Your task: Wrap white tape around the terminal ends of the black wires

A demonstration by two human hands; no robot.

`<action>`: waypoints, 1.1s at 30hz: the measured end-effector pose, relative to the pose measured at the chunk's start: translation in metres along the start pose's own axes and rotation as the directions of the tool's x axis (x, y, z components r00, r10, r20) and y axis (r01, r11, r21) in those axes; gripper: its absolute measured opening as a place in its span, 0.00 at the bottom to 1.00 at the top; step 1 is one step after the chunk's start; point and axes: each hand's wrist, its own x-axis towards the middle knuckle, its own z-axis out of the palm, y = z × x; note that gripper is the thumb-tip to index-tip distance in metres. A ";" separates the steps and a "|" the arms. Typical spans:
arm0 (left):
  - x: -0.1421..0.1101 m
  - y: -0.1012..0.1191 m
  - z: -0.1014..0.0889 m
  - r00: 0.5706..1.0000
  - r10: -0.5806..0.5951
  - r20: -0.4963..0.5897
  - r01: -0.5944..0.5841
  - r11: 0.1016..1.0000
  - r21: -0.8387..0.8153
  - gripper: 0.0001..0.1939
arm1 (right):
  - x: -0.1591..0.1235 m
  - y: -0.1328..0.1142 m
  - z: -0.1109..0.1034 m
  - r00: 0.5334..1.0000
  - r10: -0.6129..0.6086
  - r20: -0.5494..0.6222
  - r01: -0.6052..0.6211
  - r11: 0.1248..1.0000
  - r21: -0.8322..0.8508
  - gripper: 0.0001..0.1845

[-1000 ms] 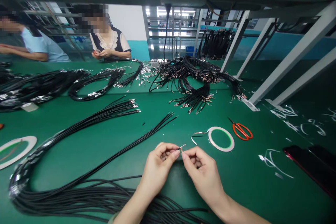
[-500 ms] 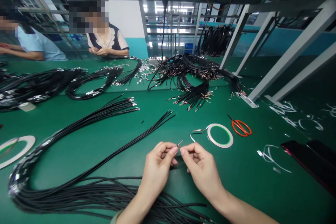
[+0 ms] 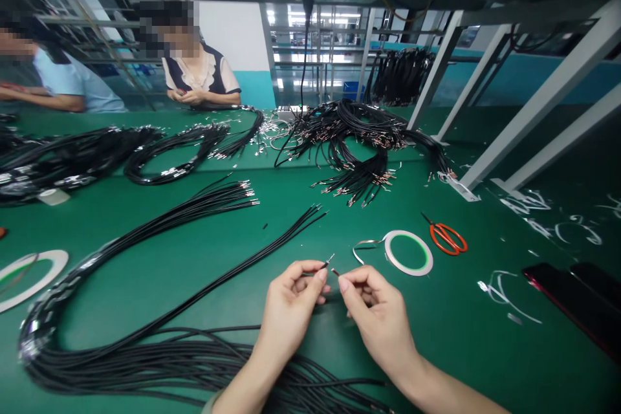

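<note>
My left hand (image 3: pixel 294 301) pinches the stripped end of a black cable (image 3: pixel 330 260); a thin bare silvery tip sticks out past the thumb and forefinger. Close by on the right, my right hand (image 3: pixel 373 307) is closed on a small copper-coloured strip (image 3: pixel 335 272), with a narrow gap between it and the cable tip. Below my hands and wrists runs a thick bundle of black cables (image 3: pixel 194 362), which bends round at the left. Several of its ends fan out over the green table (image 3: pixel 301 239).
Right of my hands lie a roll of tape (image 3: pixel 427 265) and orange-handled scissors (image 3: pixel 449 239). Farther right are white scraps (image 3: pixel 504 301) and dark phones (image 3: pixel 572 297). Cable heaps (image 3: pixel 354 123) lie at the back by metal legs (image 3: pixel 528 103). Two people sit across the table.
My hands have drawn slightly apart. The right hand has moved a little to the right with the strip, and the cable tip now shows more clearly.
</note>
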 end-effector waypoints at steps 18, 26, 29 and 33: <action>-0.003 -0.005 0.004 0.996 -0.044 0.073 0.045 0.999 -0.010 0.12 | 0.016 0.009 0.000 0.990 0.128 -0.062 -0.097 0.928 0.361 0.14; -0.002 -0.001 0.001 0.978 -0.105 0.181 0.109 0.994 -0.011 0.15 | 0.022 0.013 0.004 0.990 0.125 0.069 -0.143 0.883 0.448 0.15; -0.002 -0.004 0.003 0.982 -0.090 0.167 0.096 0.995 -0.025 0.14 | 0.023 0.012 0.003 0.988 0.111 0.110 -0.147 0.894 0.423 0.17; -0.002 -0.011 0.005 0.986 -0.068 0.152 0.075 0.996 -0.045 0.15 | 0.021 0.009 -0.001 0.989 0.134 0.067 -0.149 0.927 0.344 0.16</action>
